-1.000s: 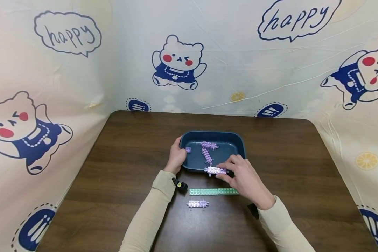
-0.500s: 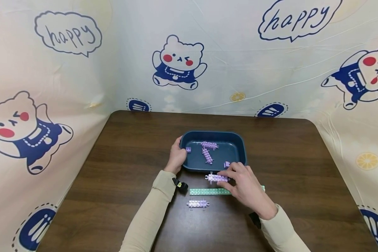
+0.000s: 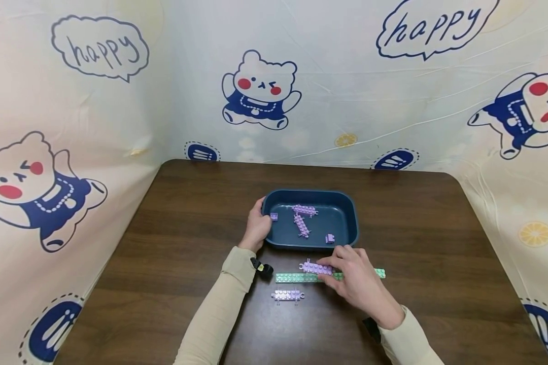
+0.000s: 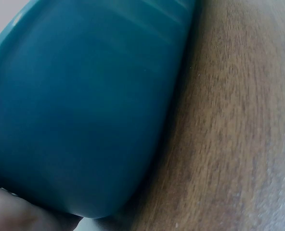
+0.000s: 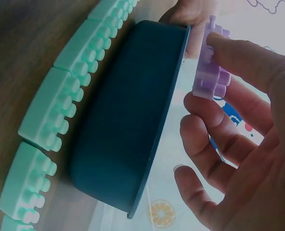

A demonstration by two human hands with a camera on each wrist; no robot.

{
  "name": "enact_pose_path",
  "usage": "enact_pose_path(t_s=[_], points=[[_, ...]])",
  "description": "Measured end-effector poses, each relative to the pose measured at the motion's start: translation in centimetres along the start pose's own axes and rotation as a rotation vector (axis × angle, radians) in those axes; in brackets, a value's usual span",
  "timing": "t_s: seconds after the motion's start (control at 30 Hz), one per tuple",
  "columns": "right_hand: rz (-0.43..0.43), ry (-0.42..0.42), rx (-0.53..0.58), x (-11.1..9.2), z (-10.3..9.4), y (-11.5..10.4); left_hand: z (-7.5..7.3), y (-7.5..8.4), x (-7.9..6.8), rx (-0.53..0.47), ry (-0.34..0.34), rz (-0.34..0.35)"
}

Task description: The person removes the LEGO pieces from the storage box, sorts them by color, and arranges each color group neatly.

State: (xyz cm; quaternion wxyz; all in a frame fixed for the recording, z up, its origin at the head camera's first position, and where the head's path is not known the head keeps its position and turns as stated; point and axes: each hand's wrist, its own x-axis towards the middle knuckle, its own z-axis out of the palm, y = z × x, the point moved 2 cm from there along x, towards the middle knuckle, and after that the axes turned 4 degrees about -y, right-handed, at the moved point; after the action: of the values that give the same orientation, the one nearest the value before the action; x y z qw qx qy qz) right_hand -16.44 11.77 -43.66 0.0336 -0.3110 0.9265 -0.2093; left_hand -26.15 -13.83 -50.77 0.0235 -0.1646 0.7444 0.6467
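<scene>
My right hand (image 3: 360, 281) pinches a purple studded building block (image 3: 311, 267) between thumb and fingers, over the row of green building blocks (image 3: 297, 278). In the right wrist view the same purple block (image 5: 210, 72) is gripped at its sides, with the other fingers curled below it. My left hand (image 3: 257, 226) grips the left end of the dark blue tray (image 3: 310, 247), its thumb at the rim. Closer to me than the green row lies another purple block (image 3: 287, 295) with small pegs at its sides. The left wrist view is mostly filled by the tray wall (image 4: 84, 106).
Inside the tray lie two long purple blocks, one at the back (image 3: 305, 210) and one slanted (image 3: 302, 226). Small purple bricks sit at its left end (image 3: 274, 217) and front right (image 3: 330, 238). A brown wooden table (image 3: 201, 228) carries everything, with a printed cloth (image 3: 319, 91) behind it.
My right hand has drawn the purple block from over the tray's front edge toward me, to above the green row. A small purple brick in the tray is uncovered. My left hand stays put.
</scene>
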Motion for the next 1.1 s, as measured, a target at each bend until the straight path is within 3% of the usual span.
enact_pose_path(t_s=[1.1], points=[[-0.024,-0.031,0.03,-1.1,2.3,0.4,0.0,0.1,0.0,-0.01,0.005,-0.008]])
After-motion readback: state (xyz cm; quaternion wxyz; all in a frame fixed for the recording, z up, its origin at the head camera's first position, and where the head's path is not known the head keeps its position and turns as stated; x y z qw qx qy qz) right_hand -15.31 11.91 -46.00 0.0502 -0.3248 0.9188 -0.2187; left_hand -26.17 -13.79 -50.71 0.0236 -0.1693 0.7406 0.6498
